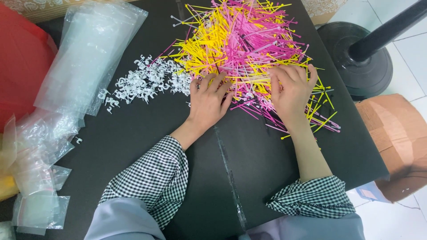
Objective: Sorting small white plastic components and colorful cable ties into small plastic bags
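The left hand [208, 103] lies palm down at the near edge of a heap of ties [244, 42], fingers spread and slightly curled, their tips pressing into the yellow and pink strands. It is not closed on anything that can be seen; whether a tie is pinched under the fingertips cannot be told. The right hand [291, 91] rests just beside it on the same near edge, also palm down, fingers bent over the pink ties, with loose strands fanning out past its little finger (the grip underneath is hidden too). The heap stretches away from both hands, and most of it lies beyond the fingertips.

Just left of the left hand, near its thumb side, sits a scatter of white clips [144, 82]. Further left lies a stack of clear bags [86, 58], and nearer the person than that, more small bags [38, 209] trail off.

Everything rests on a black table [147, 133], with a seam running from between the hands back toward the person. Both forearms wear checked sleeves [153, 178].

Right of the right hand, off the table, stands a black round base [356, 62] with a pole on a white tiled floor, and nearer the person a brown box [396, 142]. A red shape [20, 62] fills the far left.
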